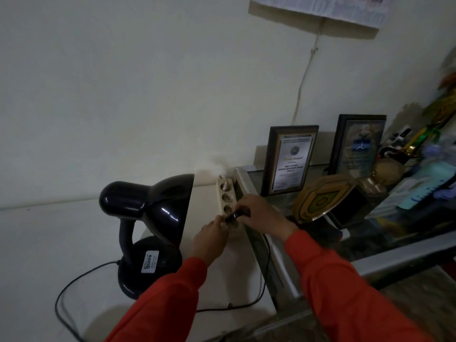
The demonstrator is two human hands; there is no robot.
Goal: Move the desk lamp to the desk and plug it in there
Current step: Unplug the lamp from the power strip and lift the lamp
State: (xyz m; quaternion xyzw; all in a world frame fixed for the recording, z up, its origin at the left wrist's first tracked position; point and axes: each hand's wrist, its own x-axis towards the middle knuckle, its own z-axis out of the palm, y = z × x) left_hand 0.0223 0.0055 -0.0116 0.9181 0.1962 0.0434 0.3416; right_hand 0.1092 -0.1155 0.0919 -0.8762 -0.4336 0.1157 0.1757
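We see the black desk lamp (148, 225) standing upright on the pale desk (49, 243), its round base flat on the surface, its neck bent over and its shade tilted down toward the right. A white label sits on the base, and the lamp's black cord (74, 287) loops out to the left, curves along the near edge of the desk and runs back up toward our hands. Just right of the lamp, a cream power strip (225, 196) lies against the edge of a glass cabinet (259, 243), with a white plug already in its far socket and two sockets beyond our fingers showing open. Our right hand (261, 213) pinches the black plug (233, 216) between thumb and fingers, holding it at the near socket of the strip; we cannot tell whether its pins are seated. Our left hand (209, 239) is curled, its fingertips pressing at the near end of the strip right beside the plug, though whether it grips anything is hidden. Both arms wear red sleeves (345, 292). On the cabinet top stand two framed certificates (288, 159), a shield-shaped plaque (320, 198) leaning before them, and a blurred crowd of trophies at the right. A pale cable (302, 82) climbs the wall toward a calendar (320, 8).
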